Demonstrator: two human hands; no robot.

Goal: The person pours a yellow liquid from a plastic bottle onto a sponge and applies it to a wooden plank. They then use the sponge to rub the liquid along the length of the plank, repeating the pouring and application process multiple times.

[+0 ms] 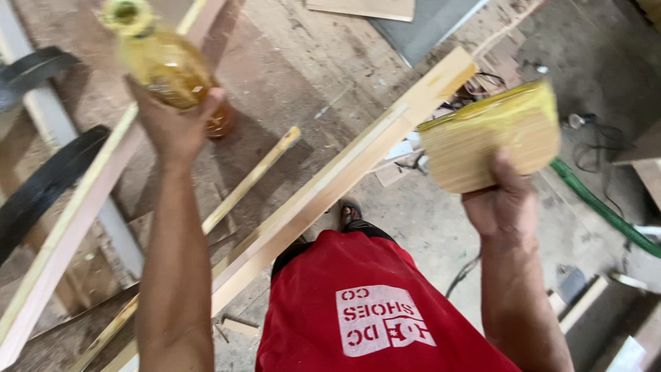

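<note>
bottle, upper left: amber-yellow, yellow cap | wood block, right: pale tan with fine grain lines, bright yellow top edge | long plank, centre: light cream wood | shirt, bottom: red with white print | hose, right: green | floor: dusty grey-brown | straps, left: black

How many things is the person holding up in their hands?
2. A yellow glue bottle sits in the left hand, raised at upper left. A small wooden block sits in the right hand, at right. Nothing else is held.
</note>
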